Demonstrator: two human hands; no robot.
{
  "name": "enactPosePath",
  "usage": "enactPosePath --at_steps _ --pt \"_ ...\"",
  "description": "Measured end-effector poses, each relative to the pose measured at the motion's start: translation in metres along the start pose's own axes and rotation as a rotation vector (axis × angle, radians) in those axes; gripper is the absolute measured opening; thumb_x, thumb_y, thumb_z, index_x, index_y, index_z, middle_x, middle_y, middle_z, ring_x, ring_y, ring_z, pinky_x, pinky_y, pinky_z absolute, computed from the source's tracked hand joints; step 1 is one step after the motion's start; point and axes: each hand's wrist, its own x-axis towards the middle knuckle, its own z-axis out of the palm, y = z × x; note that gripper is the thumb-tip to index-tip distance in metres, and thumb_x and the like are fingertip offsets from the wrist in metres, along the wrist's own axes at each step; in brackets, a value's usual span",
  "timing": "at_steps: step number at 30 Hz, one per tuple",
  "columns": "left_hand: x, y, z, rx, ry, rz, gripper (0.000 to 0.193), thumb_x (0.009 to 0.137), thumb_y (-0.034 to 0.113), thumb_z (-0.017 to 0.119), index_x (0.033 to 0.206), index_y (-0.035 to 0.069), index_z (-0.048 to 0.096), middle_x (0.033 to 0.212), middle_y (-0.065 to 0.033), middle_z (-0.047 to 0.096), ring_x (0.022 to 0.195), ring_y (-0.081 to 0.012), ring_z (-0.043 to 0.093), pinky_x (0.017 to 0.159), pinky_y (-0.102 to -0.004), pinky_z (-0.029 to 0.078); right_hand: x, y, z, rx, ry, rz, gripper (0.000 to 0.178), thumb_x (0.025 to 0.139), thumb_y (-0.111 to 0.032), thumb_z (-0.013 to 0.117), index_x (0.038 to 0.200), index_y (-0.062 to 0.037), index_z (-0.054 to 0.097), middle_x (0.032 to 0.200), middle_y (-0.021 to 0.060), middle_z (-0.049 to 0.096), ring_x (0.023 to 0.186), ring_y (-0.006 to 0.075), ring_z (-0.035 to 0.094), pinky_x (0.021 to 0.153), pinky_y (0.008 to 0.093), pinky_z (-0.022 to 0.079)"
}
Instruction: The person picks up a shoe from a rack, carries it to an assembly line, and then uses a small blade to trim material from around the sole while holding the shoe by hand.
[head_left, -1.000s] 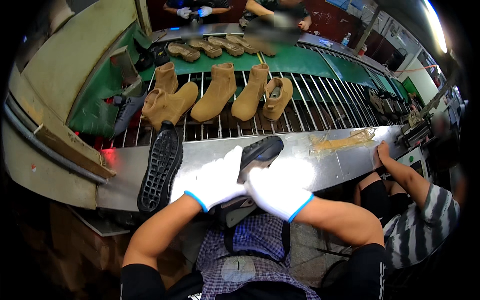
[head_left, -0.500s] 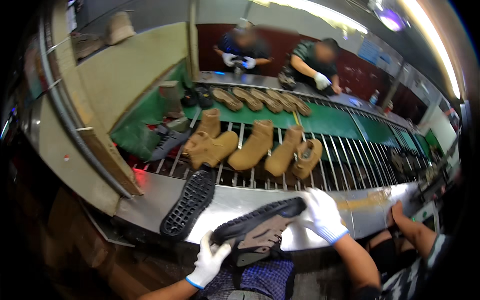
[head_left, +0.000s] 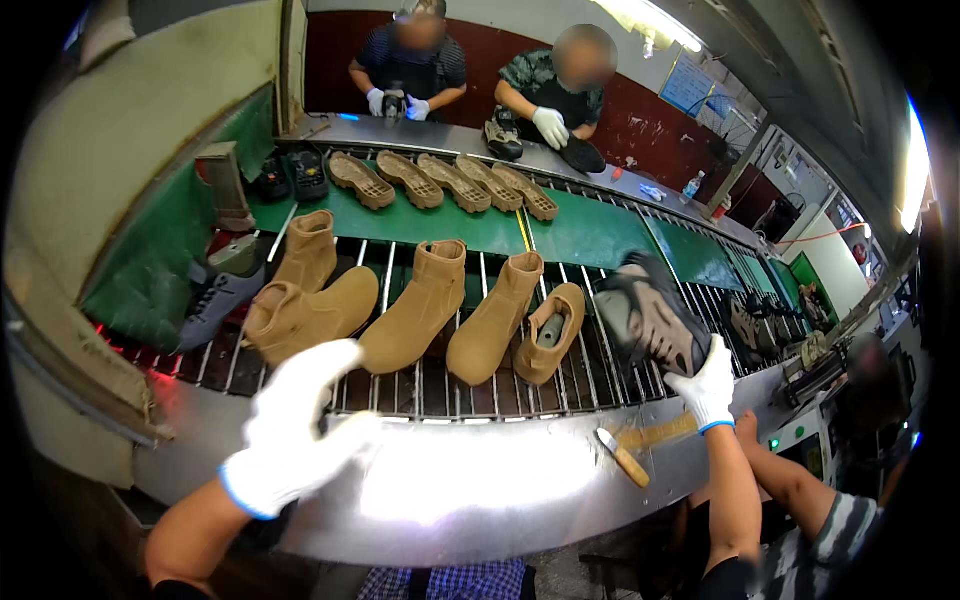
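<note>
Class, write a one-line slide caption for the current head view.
Gloved right hand holds a brown-and-black shoe near a row of tan boots; the left hand is open.

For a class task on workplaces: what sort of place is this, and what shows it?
Probably a shoe factory's production line: tan boots stand together, a row of soles lies on a green belt, and the gloved right hand holds a shoe.

Shoe workshop (boots, loose soles, conveyor)
</note>
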Motion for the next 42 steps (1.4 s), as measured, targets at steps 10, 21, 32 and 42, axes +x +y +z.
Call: enactPosePath --at_steps 10,21,32,42 --pt "-0.076 -0.096 -0.030 0.293 -0.010 -0.764 0.078 0.084 0.005 0.080 0.154 -0.003 0.047 0.118 -0.0154 0.076 0.107 -0.0303 0.074 0.101 -0.0387 0.057 0.231 -0.189 0.188 0.033 -0.129 -0.341 0.073 0.088 -0.035 0.082 0.152 -0.0166 0.051 0.142 0.0215 0.060 0.125 0.0431 0.064 0.102 0.0510 0.056" --pt "-0.044 -0.105 -0.023 0.459 -0.453 -1.078 0.091 0.081 0.045 0.088 0.155 0.006 0.052 0.142 -0.0260 0.059 0.133 -0.0480 0.053 0.116 -0.0546 0.043 0.401 -0.395 0.327 0.108 -0.393 -0.205 0.102 0.081 -0.054 0.078 0.157 0.0024 0.040 0.144 0.0358 0.058 0.130 0.0492 0.063 0.111 0.0493 0.051" --pt "-0.018 -0.138 -0.038 0.386 -0.655 -1.248 0.081 0.078 0.049 0.093 0.141 0.008 0.061 0.130 -0.0261 0.066 0.117 -0.0472 0.064 0.099 -0.0533 0.053 0.478 -0.491 0.417 0.149 0.039 -0.015 0.092 0.077 -0.041 0.086 0.150 -0.0014 0.045 0.141 0.0274 0.058 0.130 0.0477 0.059 0.109 0.0544 0.052" --pt "-0.057 -0.139 -0.042 0.518 -0.735 -1.205 0.099 0.078 0.059 0.088 0.154 0.005 0.053 0.152 -0.0303 0.053 0.141 -0.0492 0.050 0.119 -0.0562 0.041 0.516 -0.413 0.317 -0.222 0.070 -1.019 0.041 0.082 -0.026 0.083 0.114 -0.0060 0.067 0.104 0.0204 0.070 0.097 0.0417 0.069 0.082 0.0505 0.056"
